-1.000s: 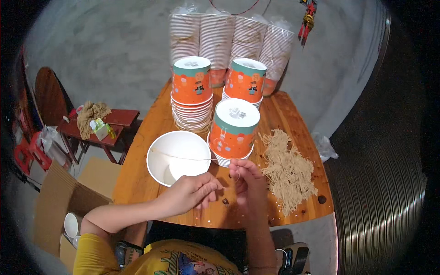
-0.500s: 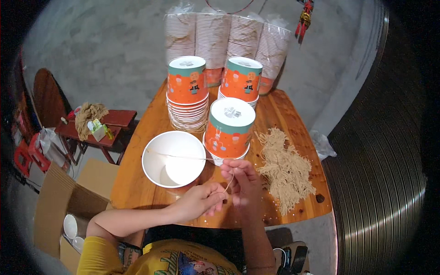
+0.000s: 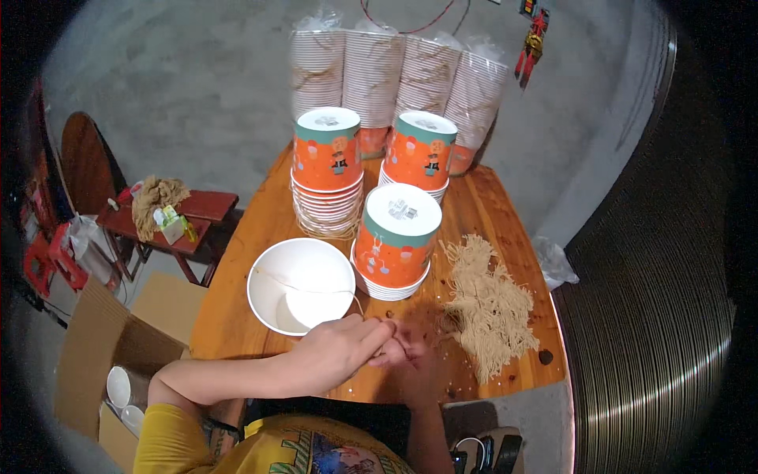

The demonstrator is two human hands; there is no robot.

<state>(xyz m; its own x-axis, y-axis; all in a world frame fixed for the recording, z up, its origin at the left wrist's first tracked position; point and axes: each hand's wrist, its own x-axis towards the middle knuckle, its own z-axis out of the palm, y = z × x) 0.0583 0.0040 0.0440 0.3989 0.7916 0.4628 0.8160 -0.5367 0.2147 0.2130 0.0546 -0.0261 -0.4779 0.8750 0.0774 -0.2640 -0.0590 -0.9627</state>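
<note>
A white paper bucket (image 3: 265,306) stands mouth up on the table's left, near my hands. A thin tan string (image 3: 316,291) runs across its mouth and over the right rim, down towards my fingers. My left hand (image 3: 338,357) is closed, pinching the string with thumb and fingertips. Against it, my right hand (image 3: 407,357) is curled with its fingers pressed to the left's; it is blurred, and the part of the string between the hands is hidden. Just beyond my hands is a stack of upturned orange and green paper buckets (image 3: 395,259).
Two more upturned bucket stacks (image 3: 327,154) (image 3: 421,152) stand farther back, before tall bagged stacks (image 3: 369,79). Loose tan strings (image 3: 491,308) lie in a heap at right on the wooden table (image 3: 517,229). A cardboard box (image 3: 87,355) holds white buckets at lower left.
Both hands have come together and lower, towards the table's near edge, the left now over the right's fingertips. The string's end has drawn down towards them. The view has tilted slightly.
</note>
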